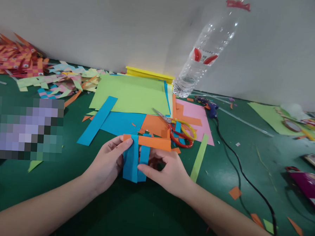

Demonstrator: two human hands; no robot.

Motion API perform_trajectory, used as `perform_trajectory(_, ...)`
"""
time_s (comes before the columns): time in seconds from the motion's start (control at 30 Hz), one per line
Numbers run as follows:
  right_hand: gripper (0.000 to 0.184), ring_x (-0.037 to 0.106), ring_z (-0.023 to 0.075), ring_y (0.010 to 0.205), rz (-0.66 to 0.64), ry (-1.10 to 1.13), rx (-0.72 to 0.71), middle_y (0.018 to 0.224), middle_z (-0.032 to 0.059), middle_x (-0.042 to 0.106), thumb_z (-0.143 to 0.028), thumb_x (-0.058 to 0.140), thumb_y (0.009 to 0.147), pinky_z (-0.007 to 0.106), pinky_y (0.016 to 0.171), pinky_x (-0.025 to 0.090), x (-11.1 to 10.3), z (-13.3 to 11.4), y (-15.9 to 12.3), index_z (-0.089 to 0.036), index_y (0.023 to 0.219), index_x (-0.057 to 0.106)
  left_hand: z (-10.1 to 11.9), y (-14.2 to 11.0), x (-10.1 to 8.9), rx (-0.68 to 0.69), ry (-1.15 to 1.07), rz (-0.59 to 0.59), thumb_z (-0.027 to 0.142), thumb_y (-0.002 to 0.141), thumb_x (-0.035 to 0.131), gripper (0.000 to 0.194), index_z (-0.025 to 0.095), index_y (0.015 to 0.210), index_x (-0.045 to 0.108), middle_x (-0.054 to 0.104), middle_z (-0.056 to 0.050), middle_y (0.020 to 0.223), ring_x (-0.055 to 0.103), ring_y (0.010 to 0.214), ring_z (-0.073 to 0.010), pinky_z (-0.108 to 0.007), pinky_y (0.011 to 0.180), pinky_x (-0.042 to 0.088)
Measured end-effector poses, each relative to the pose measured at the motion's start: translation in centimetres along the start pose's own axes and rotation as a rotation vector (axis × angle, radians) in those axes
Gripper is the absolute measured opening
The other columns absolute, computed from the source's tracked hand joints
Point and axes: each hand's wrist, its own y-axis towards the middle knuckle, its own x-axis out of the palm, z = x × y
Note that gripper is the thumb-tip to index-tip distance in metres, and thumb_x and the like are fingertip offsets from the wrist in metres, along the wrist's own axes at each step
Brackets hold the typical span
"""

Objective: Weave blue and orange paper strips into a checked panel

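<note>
Crossed blue and orange paper strips (131, 162) sit at the near middle of the green bench (152, 216), pinched by both hands: the left hand (106, 164) grips their left edge, the right hand (169, 171) a blue strip at right. Beyond, red-and-yellow scissors (168, 120) lie right of a light-green sheet (129, 93); a clear bottle (203, 57) stands farther right.

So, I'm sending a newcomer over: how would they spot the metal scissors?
On the green tabletop, find the large central light green paper sheet. The metal scissors lie at its near right corner. Unlike the paper around them, they have red and yellow looped handles.
</note>
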Motion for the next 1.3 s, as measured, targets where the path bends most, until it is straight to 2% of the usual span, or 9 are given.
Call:
perform_trajectory(0.2, 0.015, 0.063, 0.0133, 0.071, 0.003, 0.013, -0.03, 0.086, 0.0024, 0.068, -0.027, 0.067, 0.077, 0.025, 0.066, 0.054, -0.2, -0.1, 0.1, -0.019, 0.09, 0.064, 0.1, 0.1, -0.2, 0.022, -0.027, -0.015, 0.031, 0.077, 0.073, 0.017, 0.018, 0.082, 0.064, 0.068, 0.001, 0.069, 0.063, 0.059, -0.013, -0.021, 0.053, 0.052)
perform_trajectory(0.43, 0.028, 0.066, 0.0174, 0.083, -0.001, 0.08, -0.003, 0.093, 0.005, 0.068, -0.037, 0.07, 0.075, 0.03, 0.076, 0.055, -0.6, 0.0, 0.2, -0.019, 0.096, 0.064, 0.2, -0.1, -0.1, -0.025, -0.015, 0.007, 0.032, 0.076, 0.074, 0.018, 0.019, 0.081, 0.062, 0.068, 0.001, 0.068, 0.064, 0.058, -0.0148, -0.023, 0.052, 0.053)
perform_trajectory(0.57, 0.031, 0.066, 0.0177, 0.08, 0.083, 0.27, 0.049, 0.088, 0.0045, 0.068, -0.042, 0.069, 0.075, 0.031, 0.071, 0.056, -0.7, 0.0, 0.4, -0.019, 0.095, 0.061, 0.2, -0.2, 0.0, -0.013, -0.01, 0.019, 0.03, 0.075, 0.074, 0.017, 0.019, 0.082, 0.063, 0.068, 0.002, 0.071, 0.065, 0.063, -0.0149, -0.024, 0.057, 0.055)
perform_trajectory(0.67, 0.032, 0.066, 0.015, 0.068, 0.173, 0.447, 0.056, 0.078, 0.0015, 0.068, -0.041, 0.068, 0.076, 0.029, 0.064, 0.057, -0.8, -0.1, 0.7, -0.02, 0.098, 0.059, 0.1, -0.1, 0.0, 0.016, 0.015, 0.047, 0.03, 0.073, 0.075, 0.018, 0.019, 0.08, 0.064, 0.068, 0.001, 0.073, 0.065, 0.066, -0.0145, -0.024, 0.062, 0.055)
perform_trajectory(0.8, 0.02, 0.066, 0.0131, 0.057, 0.229, 0.454, 0.128, 0.062, -0.0011, 0.067, -0.036, 0.068, 0.077, 0.027, 0.06, 0.058, -0.9, -0.2, 0.9, -0.018, 0.085, 0.063, -0.1, -0.2, 0.1, 0.053, 0.087, 0.07, 0.03, 0.072, 0.076, 0.018, 0.018, 0.08, 0.064, 0.066, 0.002, 0.071, 0.063, 0.065, -0.0134, -0.023, 0.063, 0.053)
perform_trajectory(0.93, 0.016, 0.068, 0.0129, 0.057, 0.207, 0.411, 0.141, 0.065, 0.0013, 0.07, -0.033, 0.065, 0.08, 0.026, 0.059, 0.058, -1.0, -0.1, 0.9, -0.017, 0.081, 0.066, -0.2, -0.2, 0.2, 0.086, 0.104, 0.042, 0.032, 0.073, 0.075, 0.019, 0.017, 0.076, 0.063, 0.065, 0.003, 0.071, 0.062, 0.066, -0.0119, -0.02, 0.064, 0.052)
perform_trajectory(1.07, 0.016, 0.068, 0.012, 0.056, 0.159, 0.383, 0.161, 0.066, 0.001, 0.071, -0.033, 0.065, 0.08, 0.025, 0.057, 0.058, -1.3, 0.1, 1.0, -0.017, 0.084, 0.067, 0.0, -0.3, 0.0, 0.046, 0.163, -0.009, 0.035, 0.076, 0.073, 0.024, 0.019, 0.092, 0.063, 0.066, 0.001, 0.076, 0.064, 0.07, -0.0147, -0.024, 0.065, 0.052)
perform_trajectory(1.17, 0.019, 0.067, 0.0121, 0.054, 0.088, 0.366, 0.194, 0.065, 0.0004, 0.07, -0.034, 0.066, 0.079, 0.025, 0.056, 0.058, -1.5, 0.1, 1.1, -0.016, 0.083, 0.066, 0.2, -0.3, -0.2, 0.031, 0.311, -0.039, 0.036, 0.078, 0.071, 0.033, 0.02, 0.104, 0.06, 0.065, 0.0, 0.08, 0.063, 0.069, -0.0143, -0.023, 0.062, 0.051)
perform_trajectory(1.3, 0.019, 0.067, 0.0122, 0.055, 0.031, 0.319, 0.192, 0.063, -0.0001, 0.068, -0.033, 0.065, 0.079, 0.024, 0.056, 0.058, -1.6, -0.2, 1.3, -0.015, 0.08, 0.064, 0.4, -0.4, -0.2, 0.111, 0.507, -0.079, 0.036, 0.079, 0.069, 0.033, 0.021, 0.107, 0.062, 0.063, -0.002, 0.099, 0.062, 0.081, -0.0147, -0.022, 0.067, 0.05)
